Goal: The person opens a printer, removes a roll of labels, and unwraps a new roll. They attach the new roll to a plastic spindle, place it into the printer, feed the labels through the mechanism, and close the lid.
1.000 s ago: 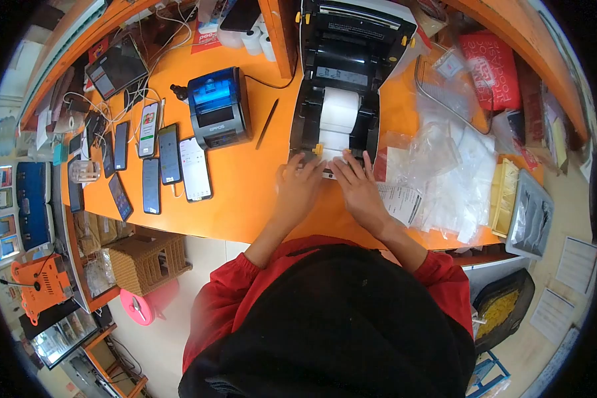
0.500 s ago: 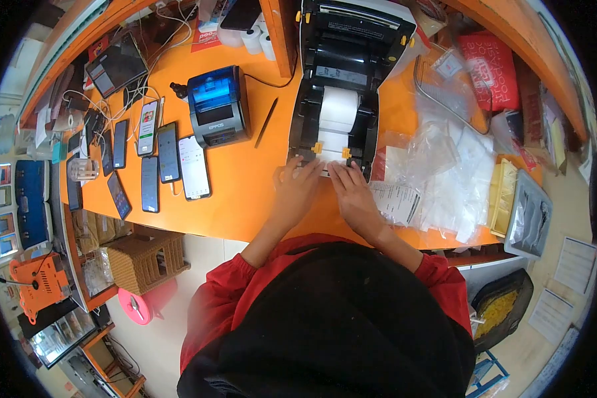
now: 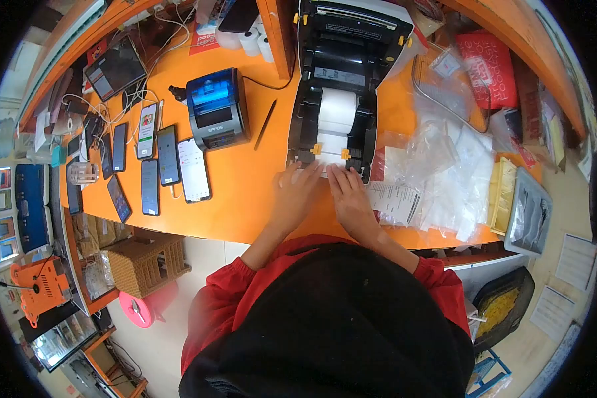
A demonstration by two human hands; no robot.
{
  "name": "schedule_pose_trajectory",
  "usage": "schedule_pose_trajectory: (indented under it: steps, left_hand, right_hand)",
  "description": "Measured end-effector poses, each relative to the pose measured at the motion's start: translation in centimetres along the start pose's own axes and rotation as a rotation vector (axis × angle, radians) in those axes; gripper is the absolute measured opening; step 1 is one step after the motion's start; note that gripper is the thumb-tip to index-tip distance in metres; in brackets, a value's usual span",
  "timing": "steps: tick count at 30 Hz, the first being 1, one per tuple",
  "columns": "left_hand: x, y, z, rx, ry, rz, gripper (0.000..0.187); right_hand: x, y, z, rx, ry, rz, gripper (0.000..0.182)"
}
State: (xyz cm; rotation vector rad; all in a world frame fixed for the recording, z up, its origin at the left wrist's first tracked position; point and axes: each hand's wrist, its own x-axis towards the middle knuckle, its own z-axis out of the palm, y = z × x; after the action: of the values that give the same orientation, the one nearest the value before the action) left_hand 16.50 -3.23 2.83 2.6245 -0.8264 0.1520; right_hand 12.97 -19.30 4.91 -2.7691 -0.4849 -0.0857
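In the head view a black label printer (image 3: 367,106) stands with its lid raised. A roll of white labels (image 3: 338,109) sits inside, and its label strip (image 3: 331,144) runs forward between two yellow tabs to the printer's front edge. My left hand (image 3: 299,192) is at the left of the strip's front end, fingers closed on the paper. My right hand (image 3: 351,199) is at the right side of that end, fingertips pressed together on it. The thumbs and undersides of both hands are mostly hidden.
Left of the printer stand a small blue-topped receipt printer (image 3: 217,109) and a black pen (image 3: 265,125). Several phones (image 3: 169,154) with cables lie further left. To the right are plastic bags (image 3: 448,192), a printed paper (image 3: 393,200) and a grey tray (image 3: 529,212).
Both hands stay at the strip's front end, with only slight finger movement. The whole view has shifted a little.
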Motion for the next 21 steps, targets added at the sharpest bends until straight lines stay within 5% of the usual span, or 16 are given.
schedule_pose_trajectory:
  steps: [21]
  left_hand:
    - [-0.9, 0.2, 0.2, 0.083, -0.043, -0.002, 0.050]
  right_hand:
    - [-1.0, -1.0, 1.4, -0.018, -0.001, 0.056, 0.056]
